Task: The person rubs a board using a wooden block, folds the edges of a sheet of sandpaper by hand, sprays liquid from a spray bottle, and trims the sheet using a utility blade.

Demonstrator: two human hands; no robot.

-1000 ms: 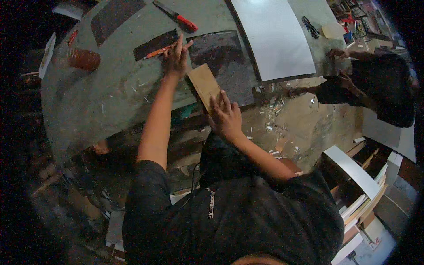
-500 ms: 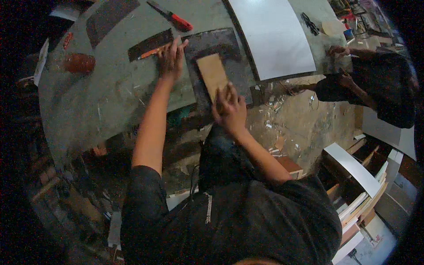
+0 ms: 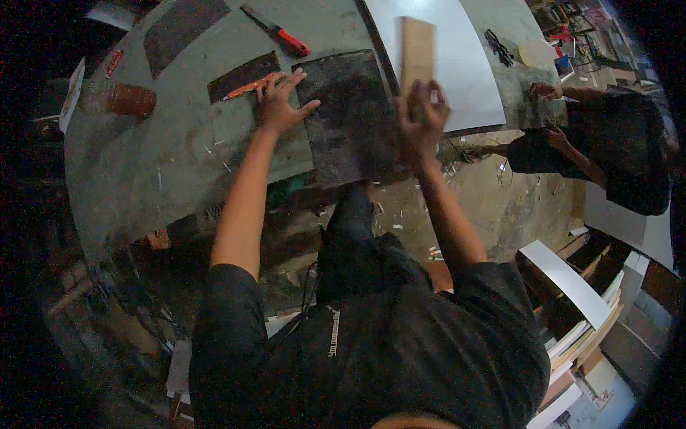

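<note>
My right hand (image 3: 423, 123) grips the lower end of a flat tan wooden block (image 3: 417, 50), slightly blurred, over the near left part of a white sheet (image 3: 468, 79). With fingers spread, my left hand (image 3: 282, 106) rests at the left edge of a dark rectangular sheet (image 3: 346, 121). Beside its fingertips lies a slim orange tool (image 3: 246, 87), across a smaller dark strip (image 3: 239, 71). Beyond that hand is a red-handled tool (image 3: 291, 43) with a dark tapered blade.
The grey-green worktop (image 3: 193, 143) also bears a brown cylinder (image 3: 132, 100) at left and another dark sheet (image 3: 182, 32) at far left. A person (image 3: 607, 136) in dark clothes works at the right. Boards (image 3: 582, 322) stand at lower right; scraps litter the floor.
My right hand has swung the wooden block off the dark sheet, right and away from me, over the white sheet. My left hand's thumb has spread out to the right.
</note>
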